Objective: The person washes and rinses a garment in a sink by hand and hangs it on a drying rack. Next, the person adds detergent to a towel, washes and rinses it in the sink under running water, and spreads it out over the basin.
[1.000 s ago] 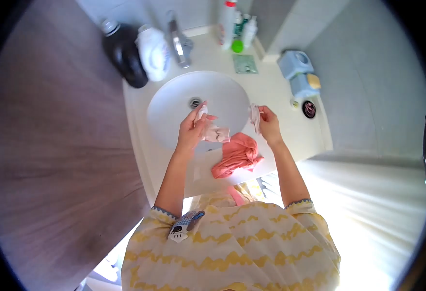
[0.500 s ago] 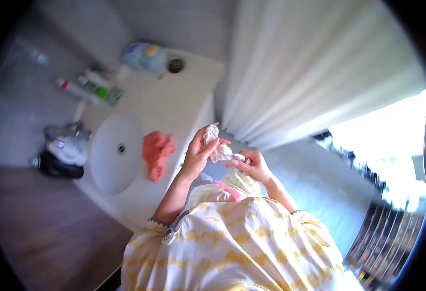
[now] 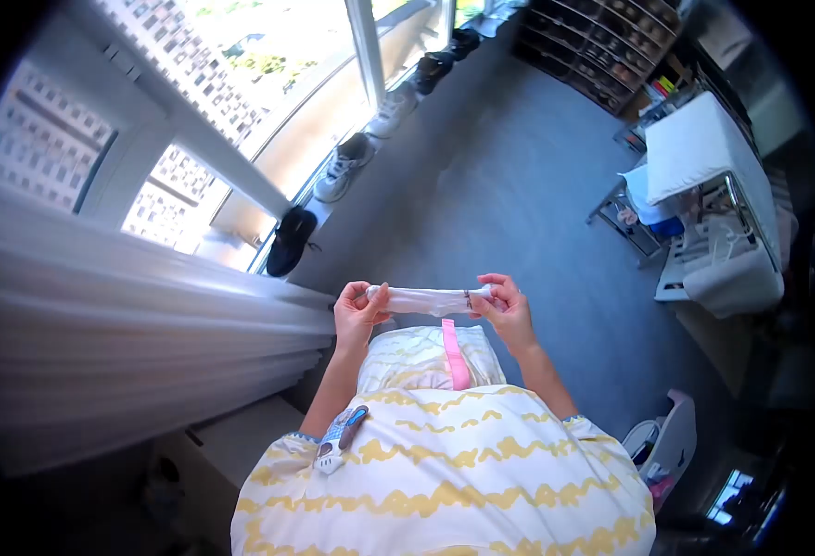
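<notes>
A small white sock (image 3: 421, 300) with a dark band near its right end is stretched level in front of my body. My left hand (image 3: 358, 317) pinches one end of it between thumb and fingers. The banded end is gripped by my right hand (image 3: 509, 317), with the thumb on the near side. Just below the sock, a pink strap (image 3: 454, 357) hangs over my white and yellow patterned clothing (image 3: 426, 454).
A white curtain (image 3: 148, 324) hangs at left, beside the windows. Several shoes, including a black shoe (image 3: 291, 241), line the ledge. A shoe rack (image 3: 598, 46) stands at the far end, and an ironing-board-like white padded surface (image 3: 695, 144) is at right. Grey floor (image 3: 482, 185) lies ahead.
My view has turned right, away from the washbasin and the red cloth, towards the windows and room. The sock, bunched up before, is now pulled out straight between both hands.
</notes>
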`<action>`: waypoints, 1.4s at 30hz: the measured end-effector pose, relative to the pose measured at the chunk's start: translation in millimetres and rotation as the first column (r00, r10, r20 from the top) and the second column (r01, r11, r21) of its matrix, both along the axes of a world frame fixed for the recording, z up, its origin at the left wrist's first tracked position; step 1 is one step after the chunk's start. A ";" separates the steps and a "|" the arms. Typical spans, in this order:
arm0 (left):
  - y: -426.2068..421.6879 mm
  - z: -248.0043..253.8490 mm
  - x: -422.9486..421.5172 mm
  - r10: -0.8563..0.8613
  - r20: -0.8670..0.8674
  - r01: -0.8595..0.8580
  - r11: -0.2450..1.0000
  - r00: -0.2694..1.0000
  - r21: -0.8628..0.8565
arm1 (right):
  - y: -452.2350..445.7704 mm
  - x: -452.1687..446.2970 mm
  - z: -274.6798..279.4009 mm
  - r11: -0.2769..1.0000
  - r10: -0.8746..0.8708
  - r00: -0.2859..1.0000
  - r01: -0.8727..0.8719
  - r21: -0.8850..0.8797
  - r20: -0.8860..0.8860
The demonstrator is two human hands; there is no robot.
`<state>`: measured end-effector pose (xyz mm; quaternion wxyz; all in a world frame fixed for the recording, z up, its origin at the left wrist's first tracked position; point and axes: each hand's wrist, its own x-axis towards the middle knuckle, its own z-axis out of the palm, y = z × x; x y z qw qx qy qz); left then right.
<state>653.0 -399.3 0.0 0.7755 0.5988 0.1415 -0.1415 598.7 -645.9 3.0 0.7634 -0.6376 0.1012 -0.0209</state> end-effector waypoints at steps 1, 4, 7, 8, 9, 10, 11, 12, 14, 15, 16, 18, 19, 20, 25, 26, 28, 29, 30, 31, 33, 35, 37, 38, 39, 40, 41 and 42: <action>-20.6 -3.2 26.8 -0.093 -0.013 0.093 0.996 0.996 -0.009 | -17.7 6.9 -5.6 0.992 -0.129 0.990 0.128 0.012 0.062; -83.1 0.9 77.9 -0.295 0.054 0.297 0.955 0.954 -0.019 | -62.2 14.0 5.3 0.930 -0.310 0.942 0.329 0.167 -0.130; -142.6 -3.4 128.3 -0.397 0.207 0.401 0.916 0.894 0.024 | -99.6 29.6 -8.0 0.882 -0.433 0.894 0.447 0.147 -0.119; -158.4 -1.8 144.7 -0.408 0.239 0.411 0.911 0.881 0.040 | -107.7 41.6 -8.0 0.864 -0.466 0.880 0.475 0.167 -0.091; -174.0 2.6 160.4 -0.439 0.212 0.447 0.895 0.873 0.012 | -117.8 55.2 -9.4 0.841 -0.507 0.857 0.514 0.167 -0.089; -186.4 3.5 176.7 -0.455 0.163 0.468 0.882 0.875 -0.051 | -127.4 67.7 -10.2 0.815 -0.540 0.835 0.550 0.183 -0.104; -198.6 4.4 193.9 -0.468 0.110 0.479 0.870 0.877 -0.116 | -138.5 80.9 -9.4 0.791 -0.568 0.815 0.580 0.195 -0.119; -215.0 8.4 211.2 -0.479 0.056 0.481 0.858 0.876 -0.183 | -150.8 94.0 -7.2 0.770 -0.591 0.796 0.605 0.203 -0.134; -246.0 12.0 244.0 -0.518 0.055 0.519 0.839 0.854 -0.164 | -172.8 117.0 -4.1 0.769 -0.613 0.782 0.624 0.140 -0.116; -256.0 9.2 262.4 -0.562 0.066 0.565 0.812 0.825 -0.147 | -183.1 126.8 -3.0 0.767 -0.624 0.774 0.633 0.106 -0.110; -273.7 7.4 277.1 -0.606 0.079 0.611 0.780 0.791 -0.136 | -195.5 135.8 -4.0 0.736 -0.663 0.742 0.670 0.096 -0.102; -314.7 6.2 294.4 -0.633 0.173 0.632 0.772 0.754 0.070 | -219.3 149.4 -5.5 0.669 -0.734 0.673 0.740 0.071 -0.090; -333.5 -1.2 304.1 -0.649 0.245 0.627 0.760 0.720 0.171 | -232.2 153.9 -2.2 0.626 -0.774 0.624 0.780 0.014 -0.109; -351.3 -4.6 315.1 -0.666 0.315 0.607 0.746 0.676 0.275 | -245.4 157.2 -0.4 0.605 -0.792 0.600 0.796 -0.007 -0.111; -452.9 14.0 344.0 -0.821 0.216 0.846 0.532 0.528 -0.045 | -326.4 155.9 5.5 0.504 -0.863 0.503 0.853 -0.133 -0.049; -473.0 14.6 346.8 -0.844 0.241 0.877 0.474 0.479 -0.084 | -345.4 153.1 10.3 0.494 -0.868 0.496 0.855 -0.156 -0.029; -517.7 23.2 351.6 -0.866 0.307 0.919 0.362 0.394 -0.158 | -383.9 145.4 59.5 0.550 -0.835 0.544 0.823 -0.147 -0.081; -536.3 19.8 359.8 -0.905 0.271 0.943 0.292 0.326 -0.160 | -400.4 142.6 72.6 0.560 -0.828 0.560 0.816 -0.145 -0.044; -556.8 29.8 358.2 -0.909 0.304 0.955 0.240 0.284 -0.172 | -414.6 139.7 86.2 0.572 -0.817 0.577 0.808 -0.141 -0.009; -579.2 41.8 354.7 -0.909 0.338 0.965 0.191 0.243 -0.180 | -426.6 137.8 102.5 0.556 -0.822 0.568 0.814 -0.170 0.035; -620.3 53.1 359.3 -0.910 0.395 0.975 0.039 0.125 -0.218 | -459.4 137.9 138.1 0.521 -0.813 0.562 0.819 -0.239 0.152; -656.2 67.0 363.6 -0.926 0.376 0.968 -0.050 0.049 -0.248 | -487.5 144.5 165.3 0.531 -0.785 0.590 0.798 -0.284 0.189; -680.1 86.0 366.2 -0.951 0.306 0.957 -0.119 -0.033 -0.266 | -506.0 158.5 173.8 0.565 -0.755 0.632 0.763 -0.315 0.176; -691.1 86.2 369.6 -0.933 0.326 0.966 -0.210 -0.151 -0.152 | -516.0 168.3 175.1 0.587 -0.738 0.656 0.739 -0.330 0.157; -703.5 85.4 373.7 -0.902 0.335 0.954 -0.300 -0.272 -0.033 | -527.1 176.3 177.6 0.605 -0.721 0.678 0.716 -0.349 0.143; -715.1 86.0 376.8 -0.857 0.330 0.917 -0.388 -0.396 0.091 | -536.8 181.7 182.1 0.538 -0.707 0.690 0.668 -0.515 0.156; -724.2 89.5 373.8 -0.839 0.317 0.897 -0.407 -0.442 0.172 | -544.4 185.5 186.7 0.443 -0.700 0.694 0.607 -0.660 0.169; -735.0 89.3 373.2 -0.811 0.362 0.888 -0.404 -0.459 0.221 | -551.1 188.1 188.1 0.327 -0.698 0.693 0.533 -0.781 0.180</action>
